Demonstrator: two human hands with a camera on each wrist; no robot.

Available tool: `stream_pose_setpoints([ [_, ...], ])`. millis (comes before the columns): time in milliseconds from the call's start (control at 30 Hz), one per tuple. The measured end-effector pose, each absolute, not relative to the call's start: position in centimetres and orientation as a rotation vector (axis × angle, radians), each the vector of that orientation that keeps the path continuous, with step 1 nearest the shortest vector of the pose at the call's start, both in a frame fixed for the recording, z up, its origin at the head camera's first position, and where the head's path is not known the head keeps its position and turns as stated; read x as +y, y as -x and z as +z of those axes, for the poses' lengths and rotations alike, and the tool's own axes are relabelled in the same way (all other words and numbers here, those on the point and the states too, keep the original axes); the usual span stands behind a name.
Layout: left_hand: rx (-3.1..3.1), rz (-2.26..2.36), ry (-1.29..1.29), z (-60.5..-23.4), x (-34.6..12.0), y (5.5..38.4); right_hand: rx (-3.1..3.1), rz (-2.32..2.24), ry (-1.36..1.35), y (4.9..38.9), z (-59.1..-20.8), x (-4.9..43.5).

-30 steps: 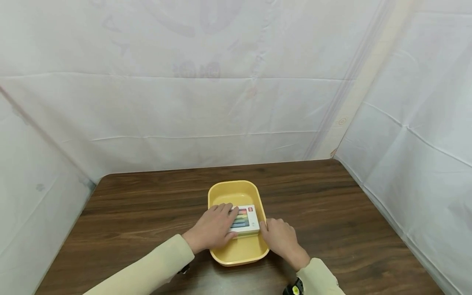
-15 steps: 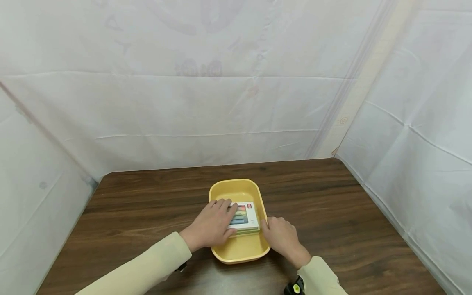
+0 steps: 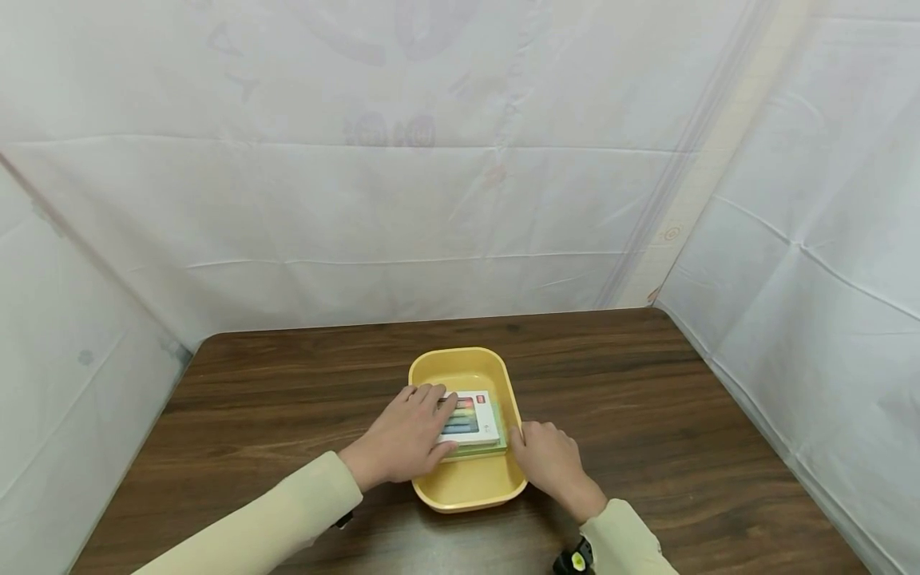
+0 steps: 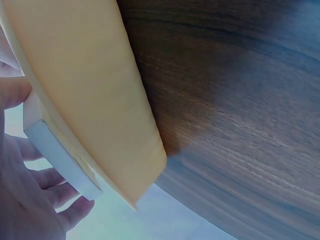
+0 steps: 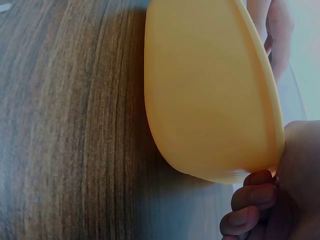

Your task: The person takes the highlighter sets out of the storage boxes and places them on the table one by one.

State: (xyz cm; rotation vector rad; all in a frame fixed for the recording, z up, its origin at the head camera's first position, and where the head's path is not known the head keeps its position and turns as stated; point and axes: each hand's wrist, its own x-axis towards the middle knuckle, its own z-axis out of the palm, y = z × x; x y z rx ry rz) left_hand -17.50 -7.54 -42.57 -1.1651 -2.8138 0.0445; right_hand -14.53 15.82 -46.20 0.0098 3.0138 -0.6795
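Note:
A yellow plastic tray [image 3: 470, 495] stands on the table. Inside it, a flat white box [image 3: 483, 419] with a row of coloured sticks on its face lies on top of a thin green item [image 3: 501, 447], whose kind I cannot tell. My left hand [image 3: 402, 435] reaches over the tray's left side and grips the white box, thumb at the near edge and fingers at the far one. In the left wrist view the box [image 4: 62, 160] shows between thumb and fingers. My right hand [image 3: 552, 463] pinches the tray's right rim, fingers curled outside the wall.
The dark wooden table [image 3: 287, 391] extends around the tray on all sides. White sheeting [image 3: 402, 208] hangs behind the table, with more along the left and right sides. A dark device with a yellow-green spot [image 3: 577, 561] is on the right wrist.
My left hand has shifted left with the white box, and more of the green item beneath now shows on the right. The right hand keeps its hold on the rim.

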Motion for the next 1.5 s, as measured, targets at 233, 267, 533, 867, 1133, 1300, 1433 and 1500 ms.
stream_pose_setpoints([
  [233, -2.796, 0.053, 1.166, -42.5, -8.1, 17.4, 3.011, -0.682, -0.017, 14.6, -46.3, 15.8],
  [267, -2.792, 0.052, 1.165, -42.5, -8.1, 17.4, 3.012, -0.681, -0.018, 14.6, -46.3, 15.8],
  [533, -2.782, 0.032, 1.149, -42.4, -8.7, 17.3, 3.009, -0.686, -0.012, 14.6, -46.3, 15.8],
  [867, -2.782, -0.017, 1.123, -42.1, -9.6, 17.4, 3.001, -0.685, -0.016, 14.5, -46.1, 15.8],
  [1133, -2.784, -0.033, 1.11, -42.2, -10.3, 17.4, 3.01, -0.695, -0.006, 14.5, -46.2, 15.9],
  [1300, -2.776, -0.026, 1.111, -42.3, -10.8, 17.3, 3.018, -0.71, -0.004, 14.6, -46.3, 16.0],
  [1433, -2.758, -0.03, 1.109, -42.5, -11.2, 17.4, 3.024, -0.727, 0.009, 14.5, -46.4, 16.0],
  [1500, -2.749, -0.035, 1.107, -42.5, -11.4, 17.4, 3.024, -0.727, 0.011, 14.5, -46.4, 16.0],
])
